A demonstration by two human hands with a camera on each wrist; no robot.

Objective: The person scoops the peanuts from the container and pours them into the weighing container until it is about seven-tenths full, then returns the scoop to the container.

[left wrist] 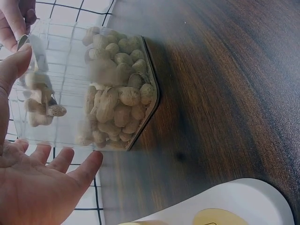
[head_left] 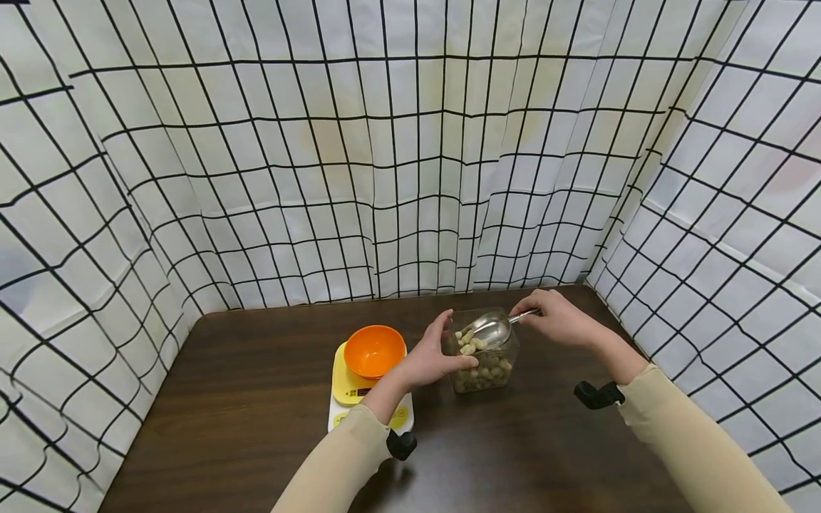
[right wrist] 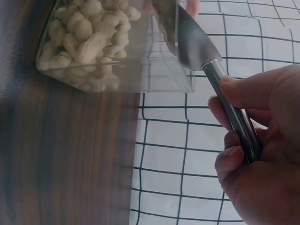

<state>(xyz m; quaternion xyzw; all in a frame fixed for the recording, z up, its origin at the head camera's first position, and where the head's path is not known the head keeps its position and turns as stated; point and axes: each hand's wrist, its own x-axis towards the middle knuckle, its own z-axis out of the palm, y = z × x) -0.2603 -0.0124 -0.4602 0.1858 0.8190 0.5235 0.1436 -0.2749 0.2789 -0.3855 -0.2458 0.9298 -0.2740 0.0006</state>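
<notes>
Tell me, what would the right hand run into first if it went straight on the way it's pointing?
Most likely the clear container, on the side facing it: the right hand points that way, with the scoop it grips leading. Depth is unclear, so it might pass over the top instead.

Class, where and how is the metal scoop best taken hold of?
Probably by the slim handle of the scoop, from the person's right: it points that way, while the wide end sits at the mouth of the clear box. The right hand grips the handle there.
</notes>
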